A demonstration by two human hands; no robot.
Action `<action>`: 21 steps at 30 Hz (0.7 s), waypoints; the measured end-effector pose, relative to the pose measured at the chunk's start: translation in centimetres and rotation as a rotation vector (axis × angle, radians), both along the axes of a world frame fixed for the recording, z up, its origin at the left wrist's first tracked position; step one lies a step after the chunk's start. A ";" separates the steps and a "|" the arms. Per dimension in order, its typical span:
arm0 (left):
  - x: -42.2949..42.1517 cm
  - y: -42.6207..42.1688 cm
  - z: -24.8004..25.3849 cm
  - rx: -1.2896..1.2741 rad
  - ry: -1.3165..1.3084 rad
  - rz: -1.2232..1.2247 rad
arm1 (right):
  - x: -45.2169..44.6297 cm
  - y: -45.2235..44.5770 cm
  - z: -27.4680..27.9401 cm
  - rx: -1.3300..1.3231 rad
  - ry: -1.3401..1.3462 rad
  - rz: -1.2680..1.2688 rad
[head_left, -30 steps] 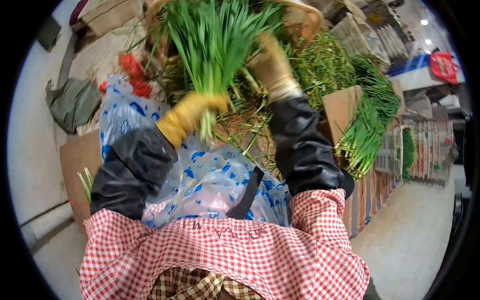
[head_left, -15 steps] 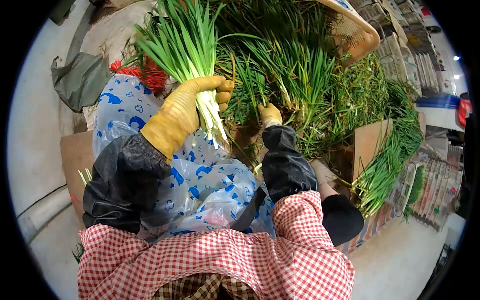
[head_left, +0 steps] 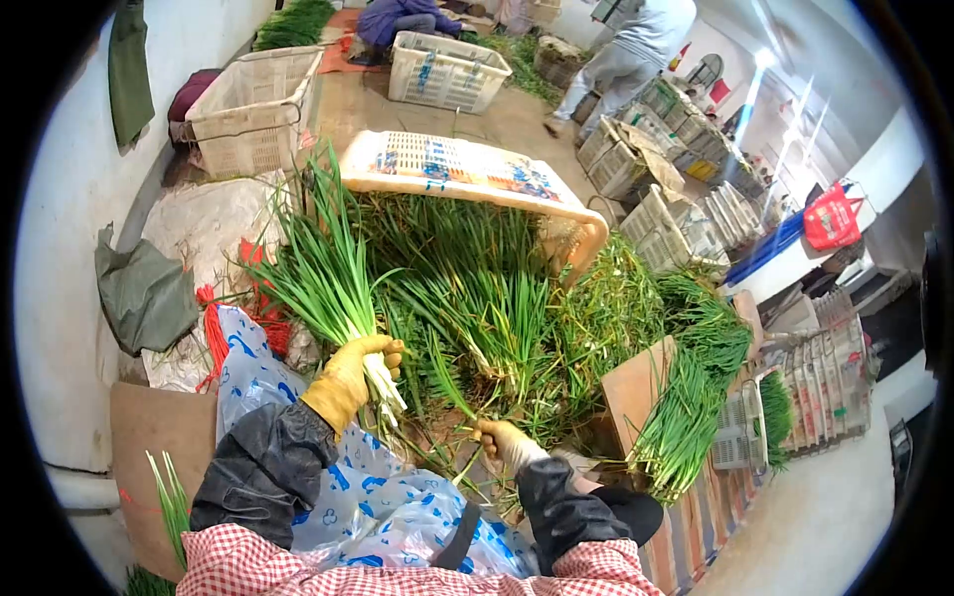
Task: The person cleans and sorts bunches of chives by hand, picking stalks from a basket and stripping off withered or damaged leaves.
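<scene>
My left hand (head_left: 348,382), in a yellow glove, is closed around a bunch of green leafy stalks (head_left: 333,278), white ends pointing down. Lower and to the right, my right hand (head_left: 499,439), also gloved, has its fingers closed on a thin green stalk (head_left: 449,382). Just beyond both hands lies a heap of green stalks (head_left: 497,308), partly under a tipped plastic basket (head_left: 457,164). Blue-patterned clear plastic (head_left: 397,512) covers my lap.
Tied-looking green bunches (head_left: 686,407) lie beside a brown board (head_left: 636,392) at the right. Red strings (head_left: 214,338) and a grey-green cloth (head_left: 147,293) are at the left. Farther off are a white crate (head_left: 447,74), a crouching person (head_left: 397,20) and a standing person (head_left: 641,40).
The view has tilted up, showing the room beyond. My left hand still holds its bunch. My right hand has come away from the heap with a thin stalk.
</scene>
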State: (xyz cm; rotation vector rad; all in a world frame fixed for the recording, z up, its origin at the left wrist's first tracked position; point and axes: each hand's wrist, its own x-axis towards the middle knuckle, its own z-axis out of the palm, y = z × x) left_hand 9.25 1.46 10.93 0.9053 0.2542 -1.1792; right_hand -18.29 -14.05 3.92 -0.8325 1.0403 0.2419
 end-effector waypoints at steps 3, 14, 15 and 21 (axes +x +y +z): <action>-0.2 0.8 -0.7 -0.103 -0.050 -0.063 | 0.9 2.1 9.3 -0.380 -0.495 -0.267; -5.0 3.7 1.1 -0.228 -0.101 -0.221 | 5.4 9.6 11.3 -0.438 -0.460 -0.202; -4.8 4.2 0.6 -0.228 -0.086 -0.239 | 5.7 10.2 10.5 -0.464 -0.444 -0.141; -3.6 2.6 -0.8 -0.089 -0.002 -0.218 | 6.2 12.3 8.5 -0.566 -0.371 -0.047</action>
